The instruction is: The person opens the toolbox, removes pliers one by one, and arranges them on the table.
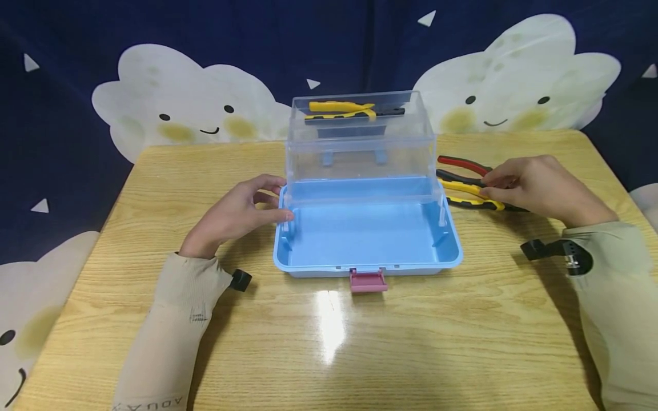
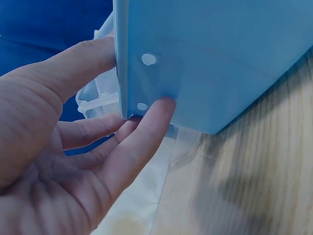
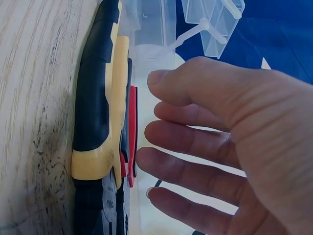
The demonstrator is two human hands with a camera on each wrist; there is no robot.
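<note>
A light blue toolbox (image 1: 360, 237) with its clear tiers raised stands in the middle of the wooden table. My left hand (image 1: 233, 212) holds its left rim, thumb over the edge and fingers against the outer wall (image 2: 195, 73). To the right of the box lie pliers with yellow and black handles (image 1: 465, 187) and, behind them, pliers with red and black handles (image 1: 462, 162). Just over these pliers is my right hand (image 1: 540, 185), its fingers loosely bent and apart in the right wrist view, holding nothing. The pliers' heads are partly hidden under this hand in the head view.
Another yellow and black pair of pliers (image 1: 341, 107) lies in the upper clear tray (image 1: 360, 134). At the box's front a pink latch (image 1: 368, 281) hangs down. Behind the table (image 1: 247, 354) is a dark blue cloth with white clouds (image 1: 190, 103).
</note>
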